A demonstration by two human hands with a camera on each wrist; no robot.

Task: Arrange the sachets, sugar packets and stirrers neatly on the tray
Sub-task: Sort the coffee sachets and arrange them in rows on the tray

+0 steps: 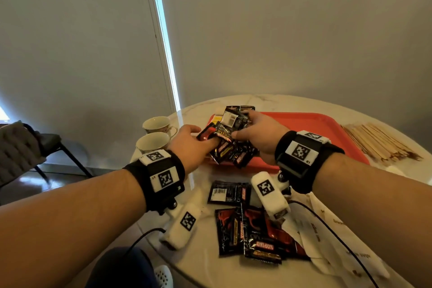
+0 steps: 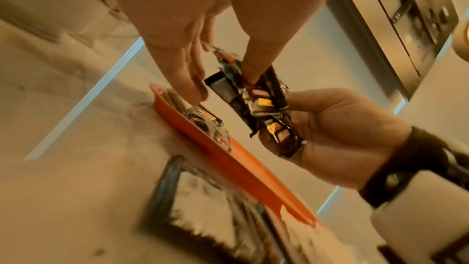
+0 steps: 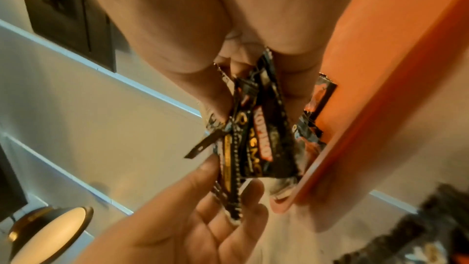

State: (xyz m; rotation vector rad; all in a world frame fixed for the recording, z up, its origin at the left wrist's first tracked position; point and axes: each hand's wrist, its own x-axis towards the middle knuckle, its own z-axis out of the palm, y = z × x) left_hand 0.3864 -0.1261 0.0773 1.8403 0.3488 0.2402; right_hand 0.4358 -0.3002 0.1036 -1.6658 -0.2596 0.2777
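Above the red tray (image 1: 327, 124), both hands' grips clasp one bunch of dark sachets (image 1: 230, 140).

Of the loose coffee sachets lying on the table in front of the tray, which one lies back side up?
The black sachet nearest the red tray: it shows a white barcode panel, while the sachets closer to the person show red artwork.

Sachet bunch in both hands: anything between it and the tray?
Nothing visible. The bunch hangs just over the tray's near-left corner, where a few sachets already lie; the rest of the tray is bare.
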